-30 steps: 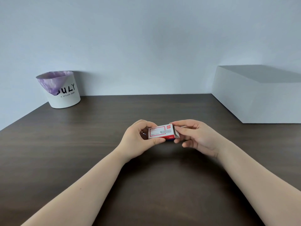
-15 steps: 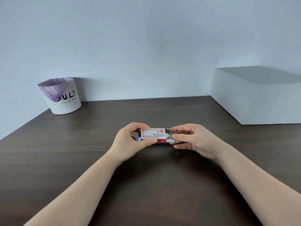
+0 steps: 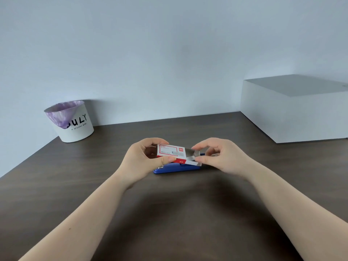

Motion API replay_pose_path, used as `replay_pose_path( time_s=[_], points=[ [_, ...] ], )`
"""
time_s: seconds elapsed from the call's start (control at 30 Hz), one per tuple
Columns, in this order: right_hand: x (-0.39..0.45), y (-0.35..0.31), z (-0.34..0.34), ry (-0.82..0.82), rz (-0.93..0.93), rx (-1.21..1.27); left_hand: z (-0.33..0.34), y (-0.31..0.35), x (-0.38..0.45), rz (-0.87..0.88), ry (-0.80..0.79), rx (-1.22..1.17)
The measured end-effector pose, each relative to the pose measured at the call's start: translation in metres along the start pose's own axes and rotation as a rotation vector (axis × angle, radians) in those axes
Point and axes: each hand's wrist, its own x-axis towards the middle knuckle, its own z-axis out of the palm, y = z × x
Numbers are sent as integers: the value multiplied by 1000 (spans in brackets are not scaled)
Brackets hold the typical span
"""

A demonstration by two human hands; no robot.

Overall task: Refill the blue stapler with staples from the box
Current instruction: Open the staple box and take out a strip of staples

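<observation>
A small white and red staple box (image 3: 172,152) is held just above the table, its right end open with the flaps (image 3: 194,158) spread. My left hand (image 3: 143,159) grips the box's left end between thumb and fingers. My right hand (image 3: 224,159) pinches something small and silvery at the box's open end; it looks like a strip of staples, mostly hidden by the fingers. The blue stapler (image 3: 177,168) lies flat on the dark table under the box, partly covered by it and by both hands.
A white bin (image 3: 75,127) with a purple liner stands at the back left against the wall. A large white box (image 3: 295,117) sits at the back right. The dark wooden table (image 3: 178,213) stretches toward me between my forearms.
The box's right end has been opened and its flaps now stand apart. My right hand has drawn back to the right from the opening. The stapler shows more under the box.
</observation>
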Motion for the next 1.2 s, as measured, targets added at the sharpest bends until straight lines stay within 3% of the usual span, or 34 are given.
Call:
replay_pose_path(
  time_s=[0.2,0.4,0.53,0.63,0.83,1.03,1.2],
  points=[
    [2,-2,3,-130,-159,-349,9,-3,-4,-7,-55,-4],
    [1,-1,1,-88,-202,-353,18,-14,-4,-15,-39,-96],
    [2,-1,-3,95,-127,-142,16,-18,-4,-9,15,-161],
    [2,-5,-2,239,-8,290,12,-20,-6,-13,26,-216],
    [3,-11,-3,351,127,909,6,-24,-8,-35,74,-314],
    [2,-12,14,150,408,974,2,-26,-7,-73,108,-378],
    [6,-10,20,35,525,905,7,-28,-7,-65,81,-327]
  ],
)
